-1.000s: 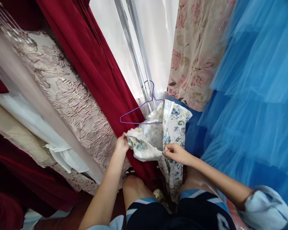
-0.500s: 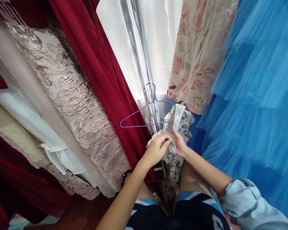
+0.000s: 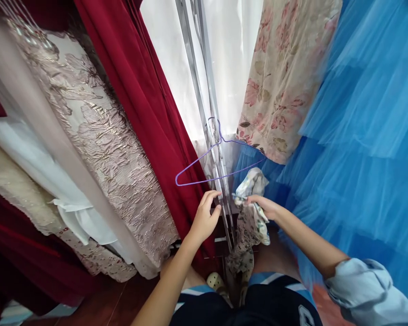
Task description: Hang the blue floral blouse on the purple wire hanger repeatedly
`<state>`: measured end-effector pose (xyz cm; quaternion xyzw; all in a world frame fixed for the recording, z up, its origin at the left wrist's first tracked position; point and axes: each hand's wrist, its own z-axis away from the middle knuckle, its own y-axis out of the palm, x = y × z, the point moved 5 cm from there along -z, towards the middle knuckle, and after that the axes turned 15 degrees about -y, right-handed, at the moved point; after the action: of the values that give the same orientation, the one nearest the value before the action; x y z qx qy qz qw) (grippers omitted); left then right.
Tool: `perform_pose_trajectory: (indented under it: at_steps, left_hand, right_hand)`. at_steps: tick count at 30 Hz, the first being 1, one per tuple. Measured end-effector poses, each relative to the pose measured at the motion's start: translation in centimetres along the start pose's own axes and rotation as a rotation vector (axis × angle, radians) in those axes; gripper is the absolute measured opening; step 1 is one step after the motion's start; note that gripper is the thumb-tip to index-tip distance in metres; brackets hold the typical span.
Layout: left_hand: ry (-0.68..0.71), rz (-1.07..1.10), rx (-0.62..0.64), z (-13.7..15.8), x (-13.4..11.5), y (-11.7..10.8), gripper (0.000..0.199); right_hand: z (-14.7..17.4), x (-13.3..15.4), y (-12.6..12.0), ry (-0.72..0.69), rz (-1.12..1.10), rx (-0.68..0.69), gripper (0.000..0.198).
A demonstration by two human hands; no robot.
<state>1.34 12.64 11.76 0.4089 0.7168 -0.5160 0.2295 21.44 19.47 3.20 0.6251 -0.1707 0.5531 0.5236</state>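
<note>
A purple wire hanger hangs by its hook on the metal rack pole, with nothing on its bar. Below its right end, my right hand is closed on a bunched floral garment, white with blue, yellowish and green print. The cloth droops from my fingers towards my feet. My left hand is under the hanger's left half, fingers apart and slightly curled, holding nothing. It is apart from both the hanger and the cloth.
Upright metal poles stand ahead. On the left hang a dark red drape and a pink brocade garment. Rightward are a pink floral dress and layered blue tulle. A light clog rests on the floor.
The floral garment has come off the hanger's right end and is lower, bunched in my right hand. My left hand has let go of the cloth and moved left.
</note>
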Motion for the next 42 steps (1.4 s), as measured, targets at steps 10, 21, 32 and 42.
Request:
perform_pose_trajectory:
  at_steps: [10,21,32,42]
  left_hand:
    - [-0.307,0.204,0.575,1.8,2.7,4.7,0.033]
    - [-0.306,-0.174,0.380,-1.1,8.3,-6.7,0.034]
    - [-0.288,-0.765,0.050,-7.9,6.8,-13.8,0.031]
    - [-0.341,-0.413,0.097,-2.9,8.2,-14.3,0.033]
  right_hand:
    - [2.8,6.7,6.6,-0.333,0.469,0.368,0.030]
    - [-1.1,15.2,-0.4,-0.895,1.174,-0.323,0.048]
    - [-0.8,14.2,-0.3,-0.837,1.505,-0.188,0.028]
    - [0.1,12.8,0.5,-0.871,1.469,-0.218,0.027]
